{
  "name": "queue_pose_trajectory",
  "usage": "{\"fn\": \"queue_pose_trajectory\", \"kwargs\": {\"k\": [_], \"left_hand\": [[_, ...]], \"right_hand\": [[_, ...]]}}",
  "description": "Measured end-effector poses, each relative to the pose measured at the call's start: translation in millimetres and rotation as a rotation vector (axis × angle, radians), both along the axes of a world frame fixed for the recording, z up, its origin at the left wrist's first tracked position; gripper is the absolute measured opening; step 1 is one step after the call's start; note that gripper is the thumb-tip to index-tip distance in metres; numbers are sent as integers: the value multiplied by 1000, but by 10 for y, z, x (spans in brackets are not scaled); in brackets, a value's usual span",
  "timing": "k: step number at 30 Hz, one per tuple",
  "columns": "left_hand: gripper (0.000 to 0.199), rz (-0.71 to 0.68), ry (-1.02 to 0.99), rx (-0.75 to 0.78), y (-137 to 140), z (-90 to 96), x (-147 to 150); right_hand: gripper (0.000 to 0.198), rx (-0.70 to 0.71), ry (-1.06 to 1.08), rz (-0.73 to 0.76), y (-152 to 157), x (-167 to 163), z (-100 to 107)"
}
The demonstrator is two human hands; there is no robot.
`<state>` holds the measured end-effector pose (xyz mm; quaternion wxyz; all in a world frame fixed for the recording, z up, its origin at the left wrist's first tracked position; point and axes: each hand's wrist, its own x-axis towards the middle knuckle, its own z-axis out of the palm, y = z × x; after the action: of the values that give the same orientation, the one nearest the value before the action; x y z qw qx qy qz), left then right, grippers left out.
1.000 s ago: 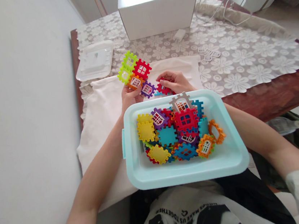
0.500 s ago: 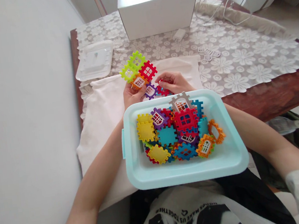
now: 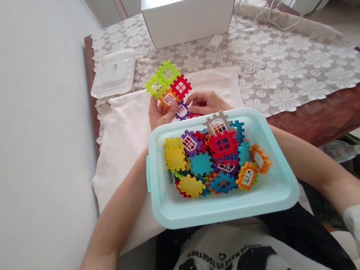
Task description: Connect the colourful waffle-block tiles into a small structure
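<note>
Several interlocking plastic building tiles (image 3: pixel 180 86) are joined into one piece: two lime green, one red, one orange and one purple, with window-shaped centres. My left hand (image 3: pixel 160 114) grips this piece at the orange tile, thumb on its front. Fingers of my right hand (image 3: pixel 208 101) are closed at the right edge of the purple tile (image 3: pixel 181 110), over a red tile (image 3: pixel 194 115). The bin's rim partly hides that red tile. Closer to me, the light blue bin (image 3: pixel 225 210) holds a heap of loose tiles in yellow, blue, red, purple, orange and grey.
A white box (image 3: pixel 189 22) stands at the back of the table, with a white plug adapter (image 3: pixel 215 41) before it. White window inserts (image 3: pixel 252 64) lie to the right, a white tray (image 3: pixel 115 75) to the left. White cloth (image 3: pixel 116 147) covers the near table. A wall rises at left.
My right hand has moved slightly left, bringing the red tile under the purple one's right side. The joined piece has shifted a little to the right in my left hand.
</note>
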<state>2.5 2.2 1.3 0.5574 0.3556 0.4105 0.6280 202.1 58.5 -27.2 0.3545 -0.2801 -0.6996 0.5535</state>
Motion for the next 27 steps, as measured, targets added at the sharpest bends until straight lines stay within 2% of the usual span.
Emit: {"fn": "queue_pose_trajectory", "kwargs": {"k": [5,10,16,20,27], "left_hand": [[47,12,-6,17,20,-39,-9],[53,60,6,-55,81,-53,-46],[31,28,-58,-65,78,-37,-63],[30,42,-60,-80,85,-52,-72],[33,106,-61,-104,87,-28,-57]], "right_hand": [[53,2,6,-44,13,-7,-30],[54,50,25,-83,50,-13,-77],[39,99,-12,-129,78,6,-103],[31,110,-41,-155,84,15,-111],[28,132,-35,-172,86,6,-121]]}}
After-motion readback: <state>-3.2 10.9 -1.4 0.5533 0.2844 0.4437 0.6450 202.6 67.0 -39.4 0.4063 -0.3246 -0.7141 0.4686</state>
